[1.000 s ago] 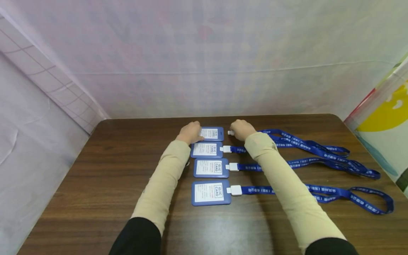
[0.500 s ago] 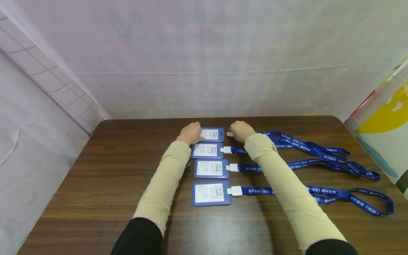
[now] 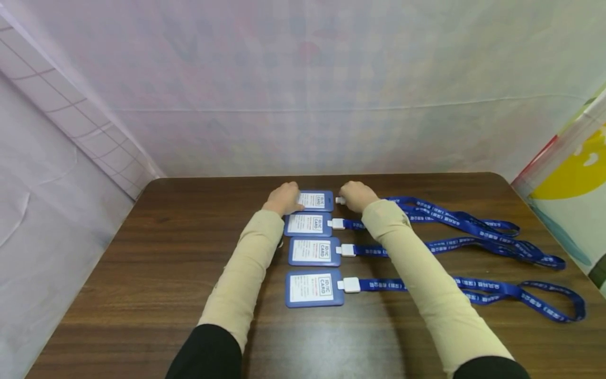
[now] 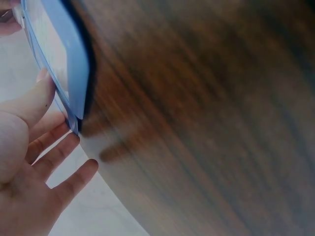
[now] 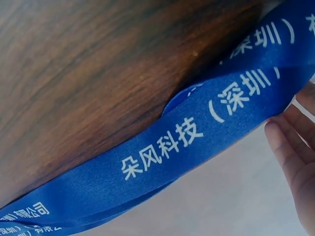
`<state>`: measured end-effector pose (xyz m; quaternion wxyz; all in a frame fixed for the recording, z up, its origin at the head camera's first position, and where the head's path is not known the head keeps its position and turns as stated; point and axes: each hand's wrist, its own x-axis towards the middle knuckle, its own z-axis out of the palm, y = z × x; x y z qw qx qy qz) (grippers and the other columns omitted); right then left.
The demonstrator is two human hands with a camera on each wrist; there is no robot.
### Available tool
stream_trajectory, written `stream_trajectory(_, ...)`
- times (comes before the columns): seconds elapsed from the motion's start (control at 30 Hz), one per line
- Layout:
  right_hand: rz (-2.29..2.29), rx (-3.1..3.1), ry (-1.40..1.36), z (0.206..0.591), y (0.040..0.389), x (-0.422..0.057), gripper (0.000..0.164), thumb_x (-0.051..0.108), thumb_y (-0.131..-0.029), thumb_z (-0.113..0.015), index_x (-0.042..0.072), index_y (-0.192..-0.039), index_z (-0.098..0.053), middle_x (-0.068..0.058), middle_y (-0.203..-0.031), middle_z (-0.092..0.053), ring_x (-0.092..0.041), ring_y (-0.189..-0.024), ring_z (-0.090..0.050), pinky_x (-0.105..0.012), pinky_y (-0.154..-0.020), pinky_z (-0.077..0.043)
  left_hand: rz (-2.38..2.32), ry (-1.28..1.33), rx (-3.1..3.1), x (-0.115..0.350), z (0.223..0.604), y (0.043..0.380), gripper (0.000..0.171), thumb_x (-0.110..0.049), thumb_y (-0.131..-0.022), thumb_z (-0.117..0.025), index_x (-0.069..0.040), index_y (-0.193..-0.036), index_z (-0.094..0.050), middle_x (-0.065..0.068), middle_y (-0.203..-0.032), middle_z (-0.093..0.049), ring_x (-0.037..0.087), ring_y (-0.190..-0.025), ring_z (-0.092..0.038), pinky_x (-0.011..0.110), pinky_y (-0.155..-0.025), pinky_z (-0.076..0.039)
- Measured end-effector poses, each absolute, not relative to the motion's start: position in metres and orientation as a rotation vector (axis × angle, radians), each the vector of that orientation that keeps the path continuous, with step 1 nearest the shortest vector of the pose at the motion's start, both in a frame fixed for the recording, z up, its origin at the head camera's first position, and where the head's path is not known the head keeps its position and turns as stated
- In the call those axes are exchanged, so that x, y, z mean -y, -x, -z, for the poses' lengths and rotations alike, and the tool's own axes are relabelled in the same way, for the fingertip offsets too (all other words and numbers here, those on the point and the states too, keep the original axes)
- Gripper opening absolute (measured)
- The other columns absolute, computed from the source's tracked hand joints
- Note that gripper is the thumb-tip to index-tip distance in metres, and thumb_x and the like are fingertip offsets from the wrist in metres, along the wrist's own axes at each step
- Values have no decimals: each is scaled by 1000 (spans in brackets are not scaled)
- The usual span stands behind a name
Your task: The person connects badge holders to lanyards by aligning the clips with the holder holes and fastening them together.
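At the far edge of the table, my left hand (image 3: 282, 198) pinches the left end of a blue ID badge holder (image 3: 313, 200) with a white card inside. In the left wrist view, the thumb lies on the near side of this badge holder (image 4: 78, 73) and the fingers behind it. My right hand (image 3: 358, 196) grips the end of a blue lanyard (image 3: 437, 211), its white clip (image 3: 340, 200) poking out toward the badge holder's slot, with a small gap between them. White lettering runs along the lanyard (image 5: 162, 147) in the right wrist view.
Below lie three more badge holders in a column: a far one (image 3: 305, 224), a middle one (image 3: 314, 251) and a near one (image 3: 314, 288). Each has a white clip joined to a blue lanyard stretching right. A pale cloth (image 3: 303, 105) hangs behind the wooden table (image 3: 165, 252).
My right hand has shifted slightly left, bringing the lanyard's white clip a little closer to the far badge holder. My left hand keeps its grip in nearly the same place.
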<state>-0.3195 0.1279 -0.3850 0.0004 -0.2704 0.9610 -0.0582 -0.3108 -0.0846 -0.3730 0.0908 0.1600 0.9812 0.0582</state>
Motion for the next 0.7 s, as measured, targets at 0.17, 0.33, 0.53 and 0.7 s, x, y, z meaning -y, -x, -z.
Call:
stream_trajectory(0.17,177,-3011,849,385,318,-128,14,-4,-81,-60,3,-86,-71,-12,-87,-66,-29,-84,-61,-39,-76,-51,-159,-486,-2909,83,373,311,44,-33,-84,-66,1,-110,-55,12,-112,-53,25,-104,-52,36,-91,-44)
stream_trajectory(0.33,199,-2992,858,383,317,-127,13,-4,-81,-60,3,-85,-71,-11,-86,-66,-28,-84,-60,-39,-78,-51,-175,-507,-2906,82,373,312,42,-31,-84,-67,2,-108,-55,13,-112,-53,26,-104,-52,36,-92,-43)
stream_trajectory(0.53,216,-2978,866,381,316,-125,14,-6,-80,-59,2,-84,-71,-12,-85,-66,-29,-82,-60,-39,-78,-50,-204,-509,-2905,81,372,311,44,-29,-84,-67,3,-109,-53,14,-111,-53,27,-104,-51,35,-94,-41)
stream_trajectory(0.7,223,-2991,855,382,317,-120,13,-6,-79,-59,2,-81,-70,-13,-84,-65,-30,-82,-60,-40,-78,-50,-191,-515,-2905,84,373,312,44,-29,-84,-67,4,-110,-53,16,-113,-52,28,-106,-50,36,-96,-40)
